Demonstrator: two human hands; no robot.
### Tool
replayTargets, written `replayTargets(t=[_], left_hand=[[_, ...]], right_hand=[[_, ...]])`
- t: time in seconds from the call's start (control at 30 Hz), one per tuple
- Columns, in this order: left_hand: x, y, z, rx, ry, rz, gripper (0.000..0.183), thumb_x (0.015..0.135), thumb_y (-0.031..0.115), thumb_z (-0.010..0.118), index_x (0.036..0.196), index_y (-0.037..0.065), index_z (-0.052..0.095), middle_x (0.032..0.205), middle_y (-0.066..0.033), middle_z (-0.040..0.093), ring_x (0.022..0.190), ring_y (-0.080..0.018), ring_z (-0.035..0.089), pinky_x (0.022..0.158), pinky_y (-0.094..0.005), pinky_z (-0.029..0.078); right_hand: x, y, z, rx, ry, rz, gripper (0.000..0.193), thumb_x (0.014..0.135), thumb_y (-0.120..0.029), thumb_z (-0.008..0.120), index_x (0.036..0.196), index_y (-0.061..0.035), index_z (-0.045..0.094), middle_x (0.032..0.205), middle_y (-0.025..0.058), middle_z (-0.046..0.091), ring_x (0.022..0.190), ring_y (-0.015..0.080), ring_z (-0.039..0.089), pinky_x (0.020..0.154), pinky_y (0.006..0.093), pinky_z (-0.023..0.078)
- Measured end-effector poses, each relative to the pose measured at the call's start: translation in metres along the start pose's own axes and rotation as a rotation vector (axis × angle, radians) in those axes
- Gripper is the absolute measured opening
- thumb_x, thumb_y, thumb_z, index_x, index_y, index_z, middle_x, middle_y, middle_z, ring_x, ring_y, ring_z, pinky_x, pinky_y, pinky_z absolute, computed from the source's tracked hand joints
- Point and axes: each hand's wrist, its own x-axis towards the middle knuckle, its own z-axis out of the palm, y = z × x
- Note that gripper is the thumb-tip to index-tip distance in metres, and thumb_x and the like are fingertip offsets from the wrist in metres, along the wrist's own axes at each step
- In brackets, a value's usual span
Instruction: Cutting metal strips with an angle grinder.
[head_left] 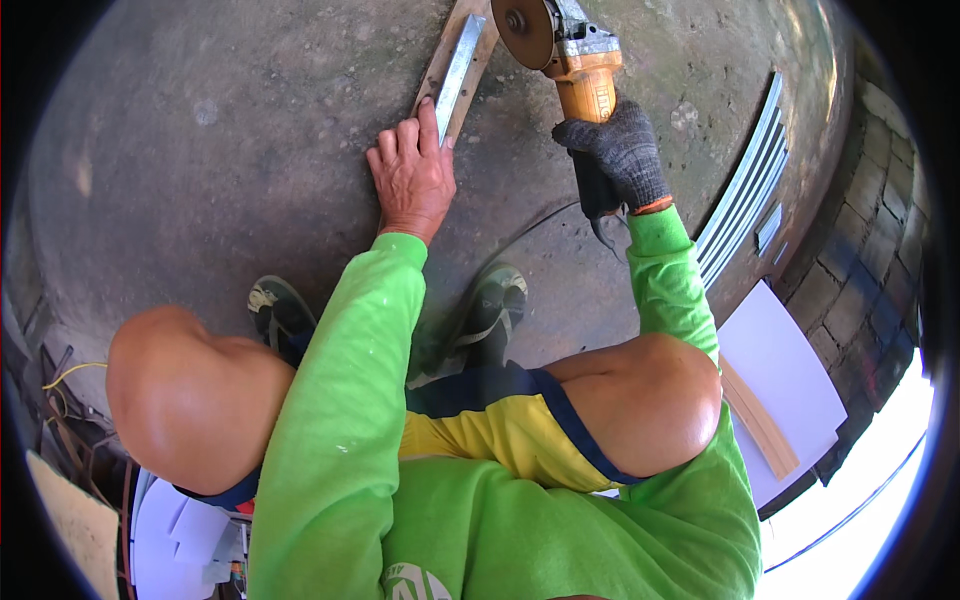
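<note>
The bare left hand (413,182), fingers partly curled, holds the near end of a metal angle strip (460,75) between thumb and forefinger, apparently steadying it on the wooden board (444,55) beneath. The gloved right hand (622,155) wraps round an angle grinder (585,78), its disc (522,40) beyond. Farther right lie metal strips (745,185).
</note>
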Motion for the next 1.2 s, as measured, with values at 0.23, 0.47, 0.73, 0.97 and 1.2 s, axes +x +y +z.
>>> replayTargets(t=[0.23, 0.47, 0.73, 0.97, 1.2], left_hand=[[0.001, 0.003, 0.000, -0.014, 0.000, 0.003, 0.064, 0.092, 0.027, 0.067, 0.148, 0.009, 0.043, 0.110, -0.0098, 0.054, 0.099, -0.0327, 0.051, 0.082, -0.0479, 0.040], [0.000, 0.002, 0.001, -0.020, 0.015, 0.004, 0.063, 0.092, 0.027, 0.067, 0.148, 0.009, 0.044, 0.111, -0.0098, 0.054, 0.100, -0.0328, 0.051, 0.082, -0.0482, 0.040], [0.001, 0.001, 0.001, -0.018, 0.014, 0.010, 0.063, 0.091, 0.026, 0.067, 0.147, 0.008, 0.044, 0.109, -0.0095, 0.053, 0.097, -0.0320, 0.050, 0.081, -0.0474, 0.040], [0.001, 0.001, 0.003, -0.002, 0.006, 0.007, 0.071, 0.087, 0.026, 0.073, 0.148, 0.009, 0.042, 0.111, -0.0073, 0.051, 0.100, -0.0290, 0.049, 0.081, -0.0469, 0.039], [0.000, 0.001, 0.001, -0.006, 0.018, 0.005, 0.063, 0.091, 0.027, 0.068, 0.147, 0.008, 0.045, 0.108, -0.0087, 0.053, 0.098, -0.0306, 0.050, 0.080, -0.0463, 0.039]], right_hand=[[0.007, -0.001, 0.005, -0.066, 0.003, -0.058, 0.069, 0.063, -0.043, 0.086, 0.116, -0.0044, 0.066, 0.096, 0.0165, 0.074, 0.086, 0.0287, 0.073, 0.081, 0.0401, 0.058], [0.009, 0.005, 0.013, -0.015, 0.026, -0.081, 0.069, 0.065, -0.044, 0.086, 0.118, -0.0041, 0.066, 0.099, 0.0167, 0.074, 0.089, 0.0295, 0.073, 0.083, 0.0394, 0.058], [0.013, 0.000, 0.010, -0.085, 0.008, -0.100, 0.067, 0.065, -0.042, 0.086, 0.117, -0.0036, 0.066, 0.099, 0.0171, 0.074, 0.090, 0.0294, 0.073, 0.084, 0.0392, 0.058], [0.015, 0.002, 0.013, -0.118, 0.083, -0.154, 0.056, 0.067, -0.032, 0.088, 0.111, -0.0026, 0.068, 0.091, 0.0120, 0.074, 0.082, 0.0224, 0.072, 0.077, 0.0358, 0.057], [0.013, -0.001, 0.013, -0.086, 0.017, -0.092, 0.069, 0.063, -0.044, 0.086, 0.114, -0.0022, 0.065, 0.098, 0.0187, 0.074, 0.092, 0.0330, 0.073, 0.084, 0.0420, 0.057]])
